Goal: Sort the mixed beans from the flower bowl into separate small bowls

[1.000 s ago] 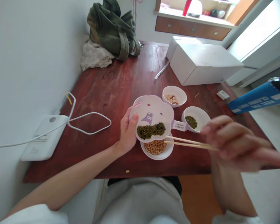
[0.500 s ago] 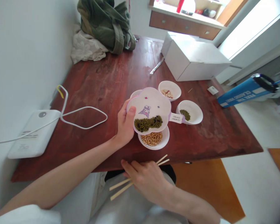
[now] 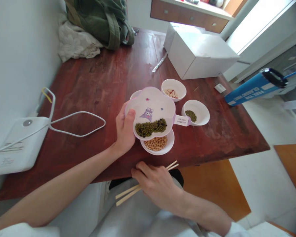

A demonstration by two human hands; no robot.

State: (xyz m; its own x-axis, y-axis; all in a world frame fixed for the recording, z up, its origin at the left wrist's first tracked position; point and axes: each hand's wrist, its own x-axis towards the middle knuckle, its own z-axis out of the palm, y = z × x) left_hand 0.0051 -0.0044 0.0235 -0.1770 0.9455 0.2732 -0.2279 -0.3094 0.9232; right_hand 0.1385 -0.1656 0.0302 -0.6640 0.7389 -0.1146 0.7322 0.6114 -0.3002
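Observation:
My left hand point(image 3: 124, 130) grips the left rim of a flower-shaped white plate point(image 3: 154, 105) with a purple cartoon print, held tilted above the table. Green mung beans point(image 3: 151, 127) lie heaped along its lower edge. Right below it stands a white bowl of yellow soybeans point(image 3: 157, 144). My right hand point(image 3: 156, 185) rests at the table's front edge over my lap, closed on a pair of wooden chopsticks point(image 3: 128, 193) that lie almost flat under its fingers.
Two more white bowls stand to the right, one with pale and red beans point(image 3: 174, 89), one with green beans point(image 3: 195, 113). A white cardboard box point(image 3: 199, 56), a green bag point(image 3: 101, 19), a white device with cable point(image 3: 12, 144) and a blue bottle point(image 3: 255, 87) surround them.
My right hand has dropped from beside the plate, chopsticks pointing at the beans, down to the table's front edge. The view has drifted; the left hand still holds the plate.

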